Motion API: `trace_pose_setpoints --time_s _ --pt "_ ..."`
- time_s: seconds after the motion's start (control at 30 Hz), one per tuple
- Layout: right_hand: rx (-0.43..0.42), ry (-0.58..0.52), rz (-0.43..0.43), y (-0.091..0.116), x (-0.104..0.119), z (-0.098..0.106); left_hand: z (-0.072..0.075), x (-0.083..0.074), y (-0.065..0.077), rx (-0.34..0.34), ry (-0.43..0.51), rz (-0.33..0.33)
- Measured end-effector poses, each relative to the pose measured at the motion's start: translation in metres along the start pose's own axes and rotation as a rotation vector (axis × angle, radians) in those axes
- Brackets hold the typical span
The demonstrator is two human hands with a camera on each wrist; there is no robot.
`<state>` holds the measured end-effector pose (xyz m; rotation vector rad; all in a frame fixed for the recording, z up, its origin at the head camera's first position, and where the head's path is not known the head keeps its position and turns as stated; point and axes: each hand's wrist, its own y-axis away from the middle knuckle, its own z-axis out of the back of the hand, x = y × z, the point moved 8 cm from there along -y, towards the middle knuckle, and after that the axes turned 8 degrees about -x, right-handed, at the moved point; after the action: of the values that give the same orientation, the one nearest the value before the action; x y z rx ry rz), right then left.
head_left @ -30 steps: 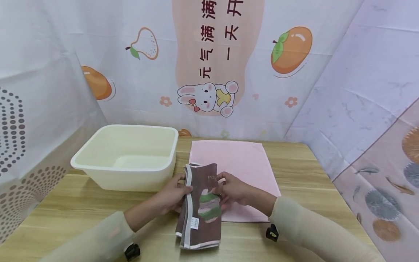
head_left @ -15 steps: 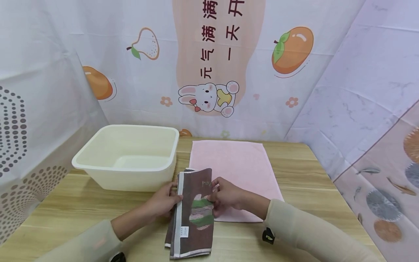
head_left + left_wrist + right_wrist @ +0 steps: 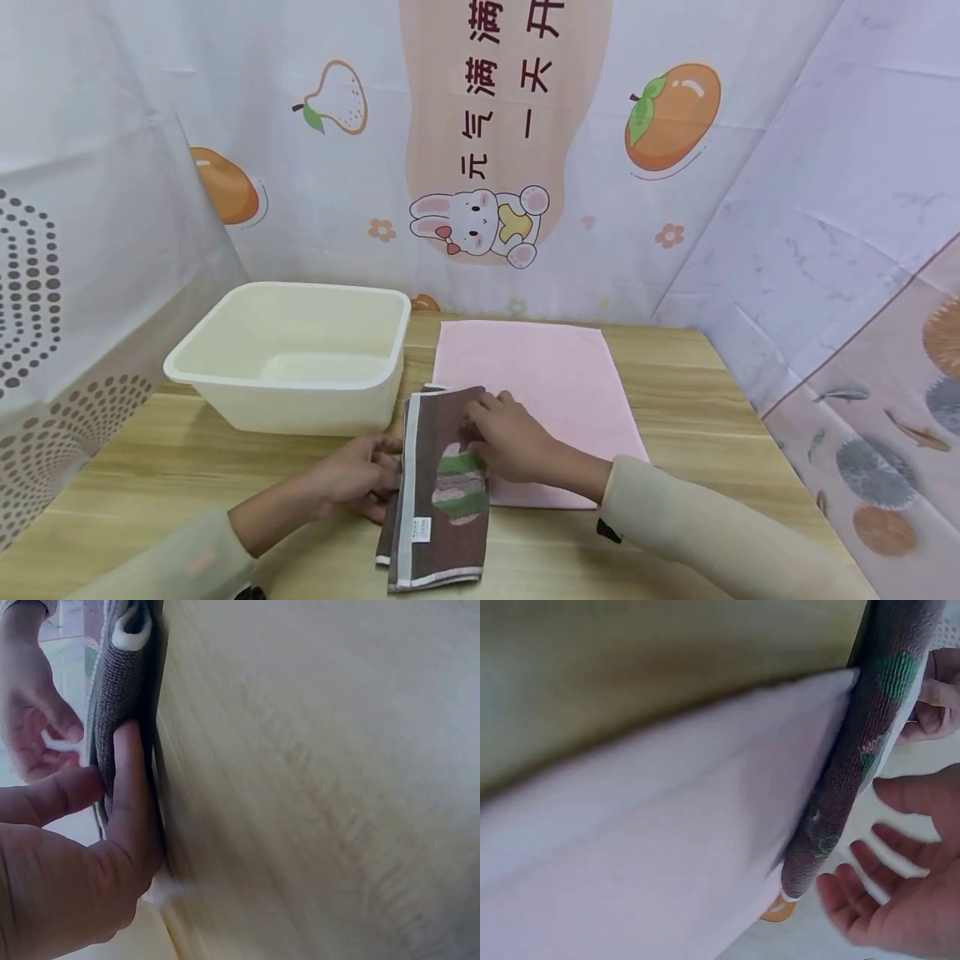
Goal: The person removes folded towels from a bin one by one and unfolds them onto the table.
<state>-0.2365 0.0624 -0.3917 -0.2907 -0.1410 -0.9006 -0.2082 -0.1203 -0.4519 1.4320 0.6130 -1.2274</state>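
The folded brown towel has white edging, a small white tag and a green-and-pink motif. It lies on the wooden table, overlapping the pink towel's near left corner. At its left edge is my left hand; in the left wrist view a straight finger lies along the layered side of the brown towel, with the thumb tip at its upper edge. My right hand hovers over the upper right part. In the right wrist view its fingers are spread, apart from the rounded fold.
A cream plastic basin stands at the back left, close to the left hand. The pink towel lies flat on the wooden table. Printed fabric hangs behind and along both sides.
The brown towel has shifted left and toward me, then stopped. My left thumb has come off its top face. My right hand has let go of the right edge and moved over the towel.
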Motion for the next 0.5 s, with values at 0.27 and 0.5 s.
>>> trace_pose_setpoints --time_s 0.27,0.5 --pt "0.051 0.251 0.416 -0.017 0.044 -0.016 0.001 0.008 -0.003 0.015 -0.012 0.033" --pt "0.112 0.242 0.486 -0.030 0.057 -0.030 0.001 0.009 -0.004 0.006 -0.027 0.046"
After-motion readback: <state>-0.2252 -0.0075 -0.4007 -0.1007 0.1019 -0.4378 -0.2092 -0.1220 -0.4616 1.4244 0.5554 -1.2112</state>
